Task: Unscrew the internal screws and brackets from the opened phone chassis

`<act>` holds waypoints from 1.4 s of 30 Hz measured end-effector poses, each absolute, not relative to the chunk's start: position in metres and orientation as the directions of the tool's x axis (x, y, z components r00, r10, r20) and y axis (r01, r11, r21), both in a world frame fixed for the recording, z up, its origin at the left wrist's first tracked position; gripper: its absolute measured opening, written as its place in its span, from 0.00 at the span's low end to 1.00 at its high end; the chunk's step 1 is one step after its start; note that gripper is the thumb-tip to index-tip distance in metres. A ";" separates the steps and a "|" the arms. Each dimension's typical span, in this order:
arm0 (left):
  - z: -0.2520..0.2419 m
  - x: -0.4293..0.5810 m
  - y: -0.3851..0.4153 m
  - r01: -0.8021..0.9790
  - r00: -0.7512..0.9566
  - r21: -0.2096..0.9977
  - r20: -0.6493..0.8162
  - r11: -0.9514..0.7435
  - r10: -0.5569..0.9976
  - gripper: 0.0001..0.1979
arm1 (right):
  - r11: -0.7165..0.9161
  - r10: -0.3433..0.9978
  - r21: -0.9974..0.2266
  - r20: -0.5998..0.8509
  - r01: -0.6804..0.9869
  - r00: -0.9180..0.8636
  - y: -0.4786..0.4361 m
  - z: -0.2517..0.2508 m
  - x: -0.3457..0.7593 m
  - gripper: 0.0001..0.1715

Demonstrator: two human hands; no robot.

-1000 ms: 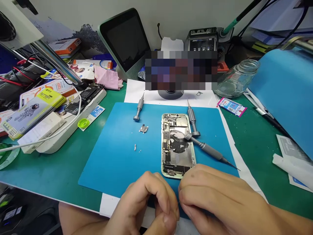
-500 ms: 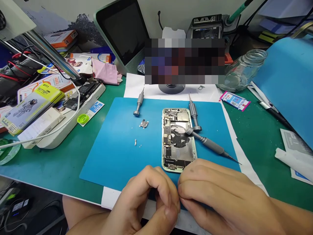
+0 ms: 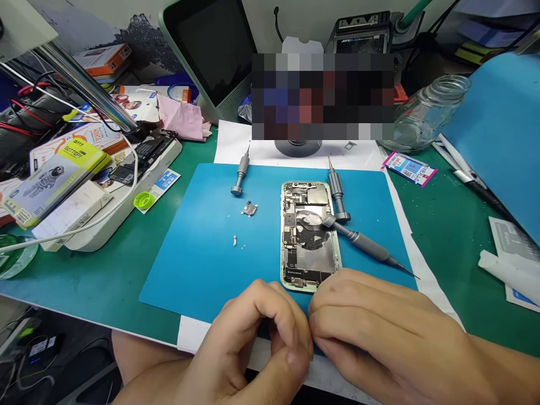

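Green counter point(image 3: 105, 289), blue mat point(image 3: 189, 225), opened phone point(image 3: 312, 259) lying on it
Phone's just beyond the left grip point(image 3: 228, 343), thumb pressed to fingers, and the right grip point(image 3: 383, 332), which covers the phone's near corner, fingertips hidden so can't tell if it's pinching

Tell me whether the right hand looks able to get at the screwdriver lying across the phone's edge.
Probably yes: the screwdriver lies uncovered just beyond the right hand, with nothing visible blocking the way. Whether the hand holds something is hidden, so it may need freeing first.
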State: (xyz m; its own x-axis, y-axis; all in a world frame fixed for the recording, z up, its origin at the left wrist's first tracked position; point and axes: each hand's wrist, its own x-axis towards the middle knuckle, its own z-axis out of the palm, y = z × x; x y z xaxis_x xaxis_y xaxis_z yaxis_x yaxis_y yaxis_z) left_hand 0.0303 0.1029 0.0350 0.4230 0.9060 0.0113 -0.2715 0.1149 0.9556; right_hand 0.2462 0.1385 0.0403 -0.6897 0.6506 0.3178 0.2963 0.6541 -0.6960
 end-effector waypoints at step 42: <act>0.037 0.029 0.104 -0.261 0.433 0.957 -0.004 0.129 0.901 0.05 | 0.674 0.639 -0.683 0.349 0.280 -0.686 0.139 0.039 0.247 0.10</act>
